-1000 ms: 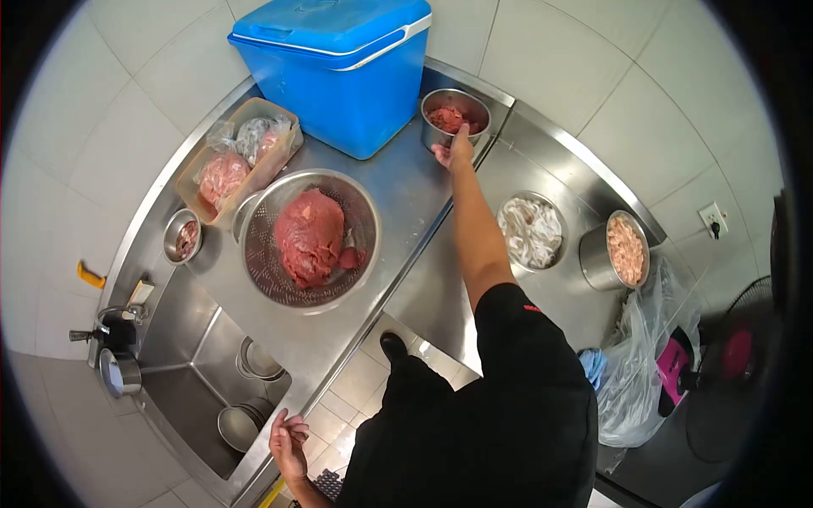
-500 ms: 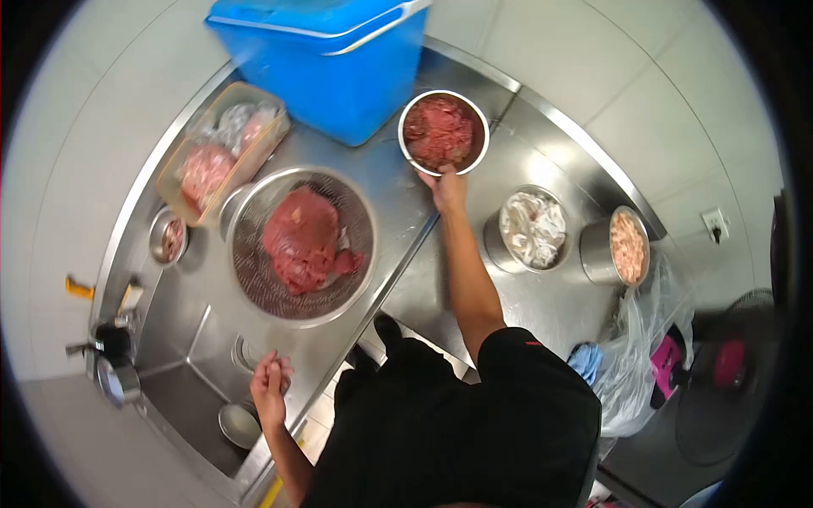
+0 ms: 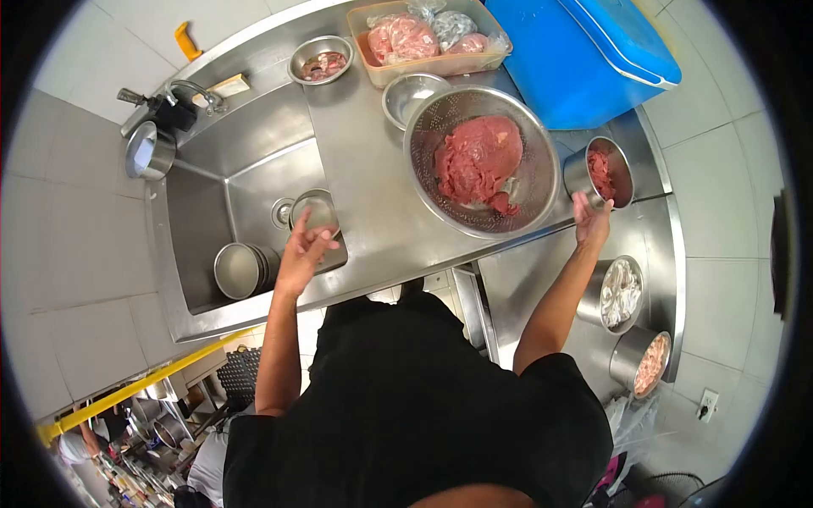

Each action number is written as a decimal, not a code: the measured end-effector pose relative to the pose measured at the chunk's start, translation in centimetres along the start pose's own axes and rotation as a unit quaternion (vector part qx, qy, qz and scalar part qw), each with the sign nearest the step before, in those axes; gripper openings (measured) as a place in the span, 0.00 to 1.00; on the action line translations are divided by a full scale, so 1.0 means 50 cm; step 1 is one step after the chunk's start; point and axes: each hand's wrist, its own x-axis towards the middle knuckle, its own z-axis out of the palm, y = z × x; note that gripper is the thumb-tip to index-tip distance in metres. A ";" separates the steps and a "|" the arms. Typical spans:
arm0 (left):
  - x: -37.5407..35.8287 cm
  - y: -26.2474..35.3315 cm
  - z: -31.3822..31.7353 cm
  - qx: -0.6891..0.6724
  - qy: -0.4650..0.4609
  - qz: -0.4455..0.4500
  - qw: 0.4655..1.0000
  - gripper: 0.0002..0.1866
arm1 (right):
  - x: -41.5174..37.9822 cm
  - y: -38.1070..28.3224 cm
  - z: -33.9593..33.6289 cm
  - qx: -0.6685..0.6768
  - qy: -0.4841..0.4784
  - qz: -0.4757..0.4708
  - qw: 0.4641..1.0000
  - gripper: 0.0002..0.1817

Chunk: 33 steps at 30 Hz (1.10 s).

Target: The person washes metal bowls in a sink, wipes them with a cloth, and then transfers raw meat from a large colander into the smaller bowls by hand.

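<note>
Your right hand (image 3: 590,225) fingers grip the round steel pot of red meat (image 3: 600,172), beside the perforated steel colander (image 3: 479,161) on the tabletop (image 3: 373,212). Left hand (image 3: 303,250) spread, empty, over sink (image 3: 246,186).

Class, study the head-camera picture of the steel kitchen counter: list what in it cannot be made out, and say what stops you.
- Right hand: its palm faces away against the small steel pot, so the grip is unclear.
- Bagged contents in the plastic tub: wrinkled plastic blurs them.
- Blue cooler: cut off by the top edge.
- Stacked bowls in the sink: their number is too small to count.
- Left hand: whether it touches anything is unclear.
</note>
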 end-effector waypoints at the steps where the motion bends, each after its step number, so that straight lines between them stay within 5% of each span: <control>1: -0.007 0.013 -0.012 -0.021 0.022 0.000 1.000 0.37 | -0.058 -0.022 0.034 -0.044 0.031 -0.010 0.998 0.28; 4: -0.013 -0.002 -0.103 -0.026 0.061 -0.001 0.998 0.37 | -0.172 -0.049 0.061 -0.098 0.123 -0.093 0.983 0.16; 6: 0.011 -0.038 -0.193 -0.196 0.099 -0.015 0.976 0.35 | -0.238 -0.059 0.068 -0.099 0.152 -0.203 0.962 0.09; 8: 0.021 -0.028 -0.247 -0.147 0.110 0.003 0.983 0.32 | -0.341 -0.086 0.125 -0.106 0.169 -0.255 0.946 0.08; 13: 0.056 -0.082 -0.397 -0.091 0.090 0.007 0.992 0.27 | -0.469 -0.112 0.238 -0.259 0.070 -0.364 0.892 0.09; 16: 0.074 -0.104 -0.432 -0.061 0.077 -0.015 0.995 0.25 | -0.471 -0.130 0.340 -0.482 -0.094 -0.349 0.798 0.17; 20: 0.069 -0.119 -0.462 -0.019 0.046 -0.007 0.999 0.19 | -0.424 -0.088 0.451 -0.646 -0.256 -0.444 0.566 0.31; 24: 0.014 -0.113 -0.511 -0.038 0.063 0.011 0.997 0.17 | -0.405 -0.034 0.492 -0.728 -0.365 -0.359 0.456 0.42; 33: -0.121 -0.154 -0.639 -0.006 0.210 -0.072 0.975 0.16 | -0.377 0.040 0.491 -0.662 -0.381 -0.439 0.473 0.40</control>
